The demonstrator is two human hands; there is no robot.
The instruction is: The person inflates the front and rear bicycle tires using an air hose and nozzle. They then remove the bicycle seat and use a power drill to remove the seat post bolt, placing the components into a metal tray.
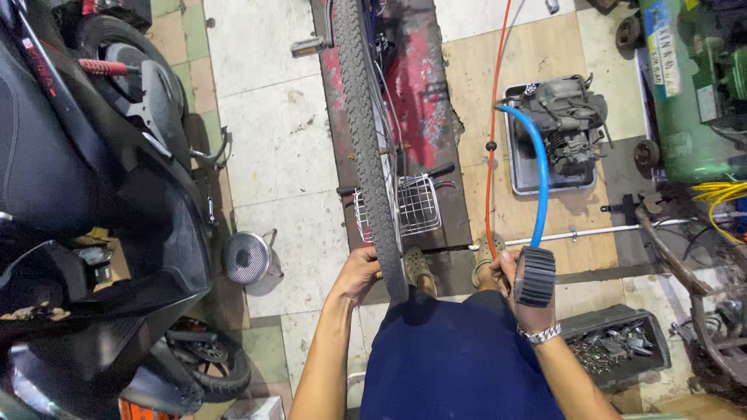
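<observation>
Bicycle wheel [366, 148], its knobbly tyre running from the top of the view down to the person's lap, stands upright over a long rusty red ramp [424, 85] set into the tiled floor. A wire basket [416, 204] and the dark handlebar grips sit on either side of the tyre lower down, and a pedal shows near the top edge.

To the left, a black scooter [85, 202] fills much of the view, its seat, red shock spring and small lower wheel visible. At the far right stands a green compressor tank [689, 85], with yellow cable just below it. A grey engine block [564, 117] rests in a metal tray [525, 167] on the tan tiles, right of an orange cord.

A blue hose [538, 171] curves from the engine area down to a ribbed black handle [535, 276], which the right hand [523, 289] grips closed; a metal bracelet sits on that wrist. The left hand [359, 272] curls around the lower part of the tyre, fingers closed on its left side.

Near the right elbow, a black bin of bolts [618, 346] sits on the floor. A round mesh strainer [247, 257] lies beside the scooter.
</observation>
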